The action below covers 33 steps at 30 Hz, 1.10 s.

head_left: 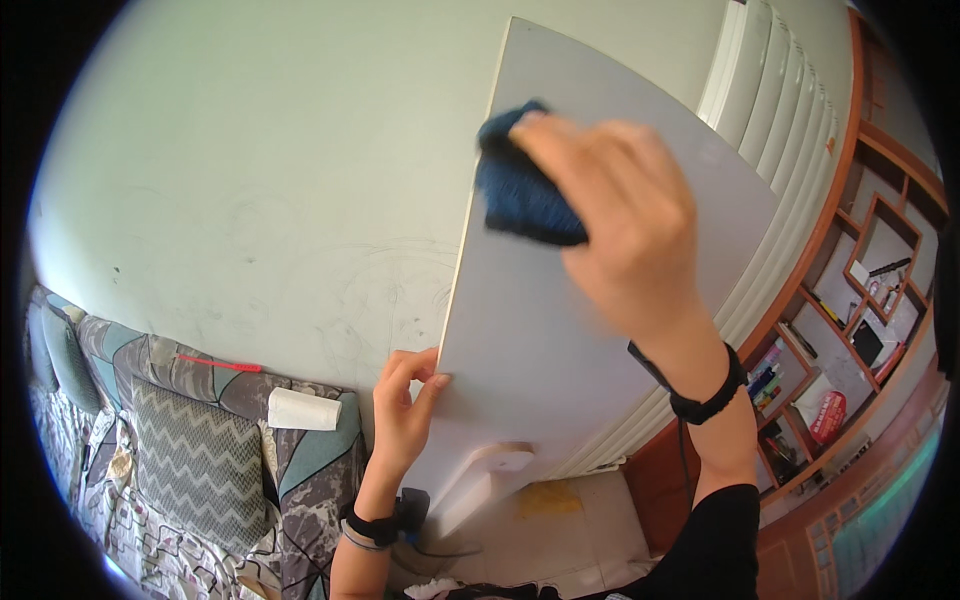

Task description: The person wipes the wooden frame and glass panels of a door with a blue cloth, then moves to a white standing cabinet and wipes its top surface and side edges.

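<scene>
A tall, flat grey panel (525, 322) with a thin pale edge stands in front of me. My left hand (409, 405) pinches its left edge between thumb and fingers, low down. In my right hand (634, 217), blurred, is a bunched dark blue cloth (529, 191). The cloth lies over the upper part of the panel, close to its left edge. A white rounded fitting (495, 461) sticks out from the panel's lower face. Both wrists wear black straps, and a small dark device sits at the left one.
At left is a sofa with a zigzag cushion (199, 457), a white paper roll (304, 410) and a red-handled fly swatter (225, 364). White slatted blinds (787, 97) and a wooden shelf unit (847, 300) with small items stand at right. Pale tiles (570, 547) cover the floor.
</scene>
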Each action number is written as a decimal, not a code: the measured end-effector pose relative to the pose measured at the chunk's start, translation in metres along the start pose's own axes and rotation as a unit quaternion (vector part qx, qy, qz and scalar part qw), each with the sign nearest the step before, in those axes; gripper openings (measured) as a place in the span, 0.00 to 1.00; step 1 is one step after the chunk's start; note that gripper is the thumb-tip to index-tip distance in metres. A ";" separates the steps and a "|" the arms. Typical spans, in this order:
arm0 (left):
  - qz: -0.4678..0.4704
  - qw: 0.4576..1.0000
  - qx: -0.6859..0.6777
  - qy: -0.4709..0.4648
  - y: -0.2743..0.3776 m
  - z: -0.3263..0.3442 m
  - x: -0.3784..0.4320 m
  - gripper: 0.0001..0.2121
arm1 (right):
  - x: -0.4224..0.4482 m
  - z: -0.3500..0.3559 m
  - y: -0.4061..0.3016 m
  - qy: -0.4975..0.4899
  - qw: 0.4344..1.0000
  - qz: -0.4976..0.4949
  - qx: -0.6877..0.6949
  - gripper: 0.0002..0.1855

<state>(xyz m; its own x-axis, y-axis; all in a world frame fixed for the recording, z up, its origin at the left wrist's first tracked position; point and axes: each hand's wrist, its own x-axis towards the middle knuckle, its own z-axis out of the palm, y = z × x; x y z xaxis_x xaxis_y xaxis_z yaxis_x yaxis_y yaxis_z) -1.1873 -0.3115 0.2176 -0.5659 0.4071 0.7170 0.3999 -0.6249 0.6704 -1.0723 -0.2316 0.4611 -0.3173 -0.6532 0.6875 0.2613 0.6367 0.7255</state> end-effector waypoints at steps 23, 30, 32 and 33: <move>-0.002 1.000 0.017 0.019 0.002 -0.001 -0.001 0.12 | 0.007 0.015 -0.013 0.059 0.996 -0.061 -0.022 0.11; -0.006 1.000 0.003 0.021 -0.016 0.004 -0.003 0.11 | -0.072 0.001 -0.082 -0.087 0.995 -0.029 0.047 0.15; 0.012 1.000 0.009 0.017 -0.015 0.000 -0.003 0.09 | -0.081 0.001 -0.091 -0.090 0.994 -0.031 0.062 0.14; 0.004 1.000 0.001 0.016 -0.017 0.005 -0.004 0.09 | -0.080 -0.004 -0.088 -0.101 0.992 -0.032 0.062 0.14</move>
<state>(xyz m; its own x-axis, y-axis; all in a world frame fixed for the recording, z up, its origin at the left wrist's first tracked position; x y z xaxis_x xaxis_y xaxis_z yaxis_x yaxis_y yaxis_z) -1.1882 -0.2994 0.2046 -0.5846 0.3806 0.7165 0.4070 -0.6263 0.6649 -1.0664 -0.2373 0.3428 -0.5089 -0.6061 0.6112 0.1252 0.6504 0.7492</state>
